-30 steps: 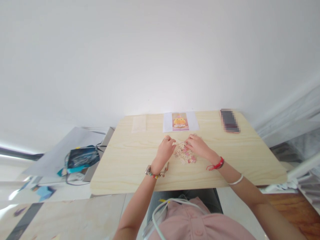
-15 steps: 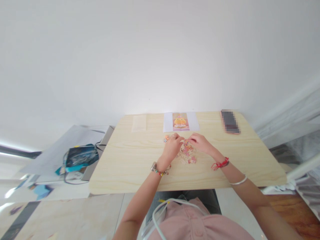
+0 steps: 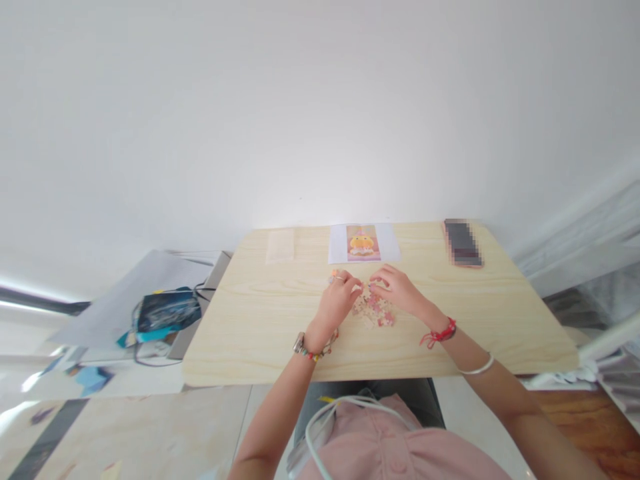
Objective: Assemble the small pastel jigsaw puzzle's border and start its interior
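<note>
A pile of small jigsaw puzzle pieces (image 3: 373,308), pink and pale wood-coloured, lies on the table between and below my hands. My left hand (image 3: 340,297) is at the pile's left edge with fingers curled and tips close together; whatever they pinch is too small to make out. Over the pile's upper right side is my right hand (image 3: 397,288), its thumb and forefinger apart with nothing visible between them. A few orange and bluish pieces (image 3: 334,274) sit just beyond my left fingers, partly covered by them.
A sheet with a printed yellow cartoon picture (image 3: 363,243) lies at the table's far edge. A pale flat rectangle (image 3: 281,246) is to its left, a phone (image 3: 463,243) to its right. Left of the table (image 3: 240,333), a blue-and-black bag (image 3: 167,312) lies among cables.
My hands were close together at the top of the pile and have drawn apart. The left has shifted left and slightly down; the right hand's fingers have spread.
</note>
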### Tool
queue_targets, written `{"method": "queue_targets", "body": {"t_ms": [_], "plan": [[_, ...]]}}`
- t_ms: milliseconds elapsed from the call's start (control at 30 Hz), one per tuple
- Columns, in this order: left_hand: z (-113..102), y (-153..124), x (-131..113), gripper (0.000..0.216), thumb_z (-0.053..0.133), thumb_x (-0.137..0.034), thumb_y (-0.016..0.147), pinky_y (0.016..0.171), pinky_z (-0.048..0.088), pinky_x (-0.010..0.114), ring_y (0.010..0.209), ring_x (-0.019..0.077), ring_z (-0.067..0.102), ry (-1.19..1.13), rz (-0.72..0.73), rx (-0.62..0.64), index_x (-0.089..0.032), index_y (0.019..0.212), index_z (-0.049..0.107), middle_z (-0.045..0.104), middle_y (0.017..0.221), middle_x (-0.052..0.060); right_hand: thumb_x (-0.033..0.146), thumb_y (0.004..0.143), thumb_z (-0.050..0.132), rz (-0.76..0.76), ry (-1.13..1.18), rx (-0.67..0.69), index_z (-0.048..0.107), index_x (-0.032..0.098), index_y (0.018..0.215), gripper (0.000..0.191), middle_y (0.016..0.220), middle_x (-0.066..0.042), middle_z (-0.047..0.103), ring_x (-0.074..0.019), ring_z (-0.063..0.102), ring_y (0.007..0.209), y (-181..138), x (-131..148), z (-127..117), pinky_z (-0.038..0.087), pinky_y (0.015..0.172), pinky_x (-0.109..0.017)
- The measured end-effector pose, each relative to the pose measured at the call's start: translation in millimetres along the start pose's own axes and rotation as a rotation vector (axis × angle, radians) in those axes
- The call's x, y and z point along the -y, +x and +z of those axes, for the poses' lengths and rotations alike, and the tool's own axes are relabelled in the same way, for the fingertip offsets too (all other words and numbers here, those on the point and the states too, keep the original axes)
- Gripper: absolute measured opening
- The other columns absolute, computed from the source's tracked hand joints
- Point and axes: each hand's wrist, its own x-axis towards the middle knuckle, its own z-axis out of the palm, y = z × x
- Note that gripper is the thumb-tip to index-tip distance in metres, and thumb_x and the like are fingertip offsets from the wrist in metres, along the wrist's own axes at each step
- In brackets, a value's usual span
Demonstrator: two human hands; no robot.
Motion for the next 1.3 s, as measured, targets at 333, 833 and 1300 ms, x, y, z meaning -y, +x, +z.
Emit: {"method": "queue_targets", "body": {"t_ms": [333, 833, 1300], "plan": [[-4.3, -29.0, 20.8, 0.011, 0.052, -0.02, 0.081, 0.078, 0.046, 0.03, 0.086, 0.0165, 0.053, -0.009, -0.082, -0.125, -0.018, 0.09, 0.056, 0.052, 0.088, 0.005, 0.018, 0.083, 0.048, -0.214, -0.262, 0.07, 0.059, 0.015, 0.077, 0.013, 0.077, -0.004, 0.054, -0.0145, 0.05, 0.073, 17.9, 20.8, 28.2, 0.038, 0.067, -0.026], [4.9, -7.4, 74.9, 0.015, 0.052, -0.021, 0.08, 0.074, 0.045, 0.028, 0.077, 0.0156, 0.054, 0.078, -0.243, -0.095, -0.015, 0.09, 0.061, 0.053, 0.085, 0.006, 0.02, 0.084, 0.049, -0.181, -0.31, 0.082, 0.059, 0.014, 0.075, 0.015, 0.077, -0.005, 0.054, -0.0132, 0.049, 0.069, 64.8, 11.7, 65.9, 0.036, 0.064, -0.025], [5.7, -18.5, 33.2, 0.02, 0.055, -0.017, 0.077, 0.077, 0.046, 0.032, 0.086, 0.0177, 0.055, 0.025, -0.132, -0.035, -0.017, 0.096, 0.059, 0.053, 0.091, 0.006, 0.015, 0.079, 0.053, -0.137, -0.139, 0.215, 0.061, 0.016, 0.093, 0.016, 0.093, -0.006, 0.055, -0.0157, 0.052, 0.083, 24.8, -21.8, 16.4, 0.04, 0.072, -0.027]]}}
